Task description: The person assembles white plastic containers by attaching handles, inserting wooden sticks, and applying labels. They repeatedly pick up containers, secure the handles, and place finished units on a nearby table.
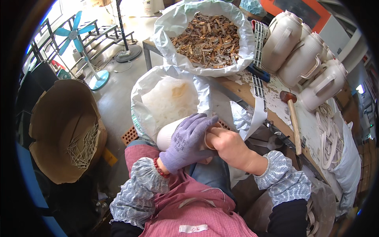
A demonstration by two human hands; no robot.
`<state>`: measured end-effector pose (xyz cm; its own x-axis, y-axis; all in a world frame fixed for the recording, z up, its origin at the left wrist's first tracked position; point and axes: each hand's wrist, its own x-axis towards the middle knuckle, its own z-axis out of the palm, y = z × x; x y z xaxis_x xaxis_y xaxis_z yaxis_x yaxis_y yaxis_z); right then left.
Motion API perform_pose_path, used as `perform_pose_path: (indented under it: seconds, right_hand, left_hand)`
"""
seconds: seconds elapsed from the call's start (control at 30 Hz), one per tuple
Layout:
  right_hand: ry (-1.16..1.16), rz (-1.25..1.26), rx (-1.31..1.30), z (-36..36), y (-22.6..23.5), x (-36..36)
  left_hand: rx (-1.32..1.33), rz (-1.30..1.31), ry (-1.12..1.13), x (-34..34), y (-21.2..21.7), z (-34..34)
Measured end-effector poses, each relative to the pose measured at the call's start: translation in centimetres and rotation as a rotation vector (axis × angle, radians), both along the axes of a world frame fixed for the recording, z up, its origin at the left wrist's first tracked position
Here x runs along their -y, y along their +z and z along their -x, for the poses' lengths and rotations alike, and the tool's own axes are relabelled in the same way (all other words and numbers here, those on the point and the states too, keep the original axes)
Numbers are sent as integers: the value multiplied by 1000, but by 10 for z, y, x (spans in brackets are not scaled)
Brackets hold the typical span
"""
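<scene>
- Left hand (188,140), in a purple glove, wraps around the white cup (169,135) over the lap.
- Right hand (228,145), bare, pinches at the cup's mouth.
- Beyond: white-filled bag (167,98), then scrap bag (207,39).

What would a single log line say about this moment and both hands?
left hand: gloved, gripping white cylinder | right hand: bare, at cylinder's end | setting: over lap, open bag of white pieces ahead

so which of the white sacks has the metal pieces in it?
The far sack on the workbench: open and filled with brownish metal strips. The nearer sack, just beyond the gloved left hand, holds only white material.
</scene>
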<state>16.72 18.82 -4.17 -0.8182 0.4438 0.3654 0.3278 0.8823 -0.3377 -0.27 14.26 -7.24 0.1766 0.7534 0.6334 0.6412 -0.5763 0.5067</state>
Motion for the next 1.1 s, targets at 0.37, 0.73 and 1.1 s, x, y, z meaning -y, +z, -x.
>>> perform_pose_path:
  seconds: [0.37, 0.73, 1.1]
  right_hand:
    - [346, 492, 223, -44, -3, 7]
    - [-581, -74, -198, -181, -88, -208]
    - [-666, -482, -122, -148, -74, -129]
  left_hand:
    - [-316, 47, -457, 5, -3, 21]
    - [-132, -189, 198, 29, 110, 79]
    - [371, 649, 419, 22, -39, 176]
